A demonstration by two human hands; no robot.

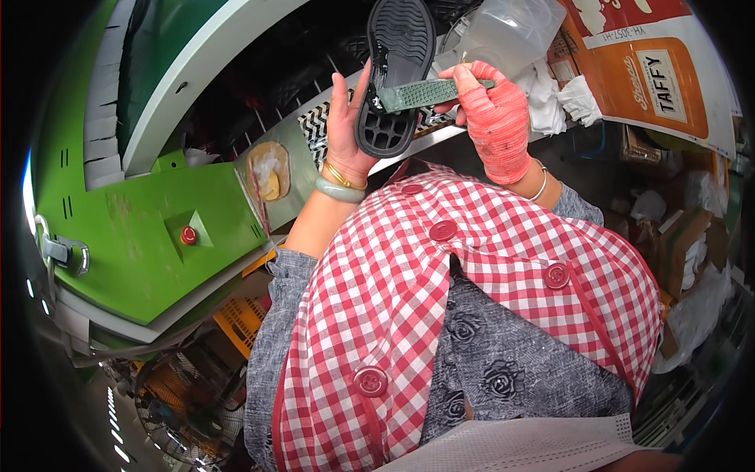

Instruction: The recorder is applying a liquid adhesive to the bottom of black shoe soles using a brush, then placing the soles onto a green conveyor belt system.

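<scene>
Fingers (470,82) of the gloved right hand (500,126) are pinched on one piece, while those of the bare left hand (351,130) grasp another. A green machine (118,244) spreads over the left side; an orange printed panel (692,98) stands at upper right. Between the hands, the left holds up a black shoe sole (405,39), gridded end down. Near the right hand sits a translucent container (515,31). That hand holds a green studded strip (429,94), its tip across the sole; contact I cannot tell. On the machine is a red button (188,234)

Red-checked apron (346,315), grey sleeves (292,287), mask (519,447) probably.
</scene>
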